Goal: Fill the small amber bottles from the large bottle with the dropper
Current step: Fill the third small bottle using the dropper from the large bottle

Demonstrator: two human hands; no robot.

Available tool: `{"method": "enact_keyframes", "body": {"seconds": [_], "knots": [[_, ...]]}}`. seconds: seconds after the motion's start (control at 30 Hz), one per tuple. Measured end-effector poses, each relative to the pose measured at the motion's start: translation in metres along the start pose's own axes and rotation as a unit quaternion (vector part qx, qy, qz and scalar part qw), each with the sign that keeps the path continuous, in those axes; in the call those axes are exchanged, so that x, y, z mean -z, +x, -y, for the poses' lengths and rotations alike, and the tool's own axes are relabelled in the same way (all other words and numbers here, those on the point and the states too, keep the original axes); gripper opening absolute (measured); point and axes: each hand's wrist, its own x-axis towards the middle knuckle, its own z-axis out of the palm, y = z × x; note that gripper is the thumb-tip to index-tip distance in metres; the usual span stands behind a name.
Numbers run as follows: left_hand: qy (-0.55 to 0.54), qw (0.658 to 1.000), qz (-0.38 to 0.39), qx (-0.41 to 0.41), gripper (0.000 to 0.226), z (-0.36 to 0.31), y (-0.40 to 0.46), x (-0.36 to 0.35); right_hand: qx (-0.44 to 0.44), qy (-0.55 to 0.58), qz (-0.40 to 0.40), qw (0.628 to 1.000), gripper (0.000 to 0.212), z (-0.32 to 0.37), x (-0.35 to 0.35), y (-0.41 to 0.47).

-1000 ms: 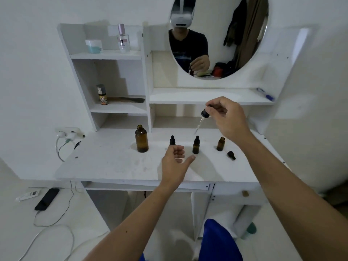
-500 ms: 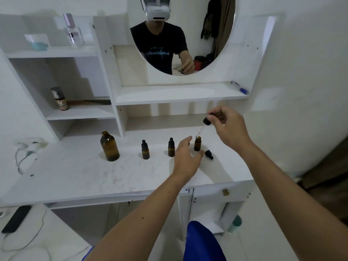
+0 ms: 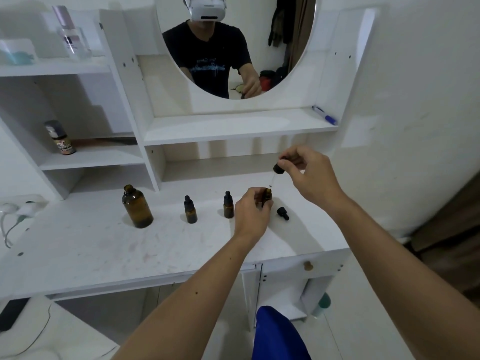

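At centre right of the frame, the left hand (image 3: 250,213) grips an open small amber bottle (image 3: 267,194) standing on the scuffed white desk (image 3: 104,245), while the right hand (image 3: 309,175) pinches the dropper (image 3: 277,170) just above its mouth. Left along the desk stand two capped bottles and the large bottle (image 3: 137,207); no label is readable

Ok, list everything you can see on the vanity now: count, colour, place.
large bottle: 1, amber, uncapped, desk left
capped small bottles: 2, amber with black tops, desk middle
open small bottle: 1, amber, held by left hand
loose cap: 1, black, lying right of it
dropper: 1, black bulb, above open bottle
perfume bottle: 1, clear, top shelf
spray can: 1, dark, middle shelf
pen: 1, blue, mirror ledge
left hand: grips open bottle
right hand: pinches dropper
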Motion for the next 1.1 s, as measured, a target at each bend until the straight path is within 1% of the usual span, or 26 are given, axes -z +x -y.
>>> {"method": "enact_keyframes", "body": {"seconds": [0.17, 0.4, 0.77, 0.83, 1.0, 1.1], "knots": [[-0.009, 1.000, 0.002, -0.010, 0.025, 0.003, -0.002, 0.002, -0.004, -0.002, 0.010, 1.000, 0.005, -0.002, -0.009, -0.001], [0.013, 1.000, 0.011, -0.022, 0.025, 0.002, -0.002, 0.002, -0.016, 0.019, 0.016, 1.000, 0.007, 0.003, -0.007, -0.001], [0.021, 0.999, 0.017, -0.033, 0.026, 0.003, -0.004, 0.003, -0.005, 0.007, -0.026, 1.000, 0.008, 0.004, -0.019, -0.010], [0.019, 0.999, 0.014, -0.026, 0.029, 0.003, -0.004, 0.003, -0.001, 0.011, -0.034, 0.999, 0.009, 0.006, -0.019, -0.011], [0.029, 0.999, 0.018, 0.004, 0.053, 0.002, -0.006, 0.008, 0.028, 0.007, -0.088, 0.996, 0.010, 0.015, -0.010, -0.009], [0.035, 0.999, 0.022, 0.006, 0.056, 0.002, -0.011, 0.013, 0.036, 0.011, -0.094, 0.995, 0.011, 0.024, -0.005, -0.008]]}}
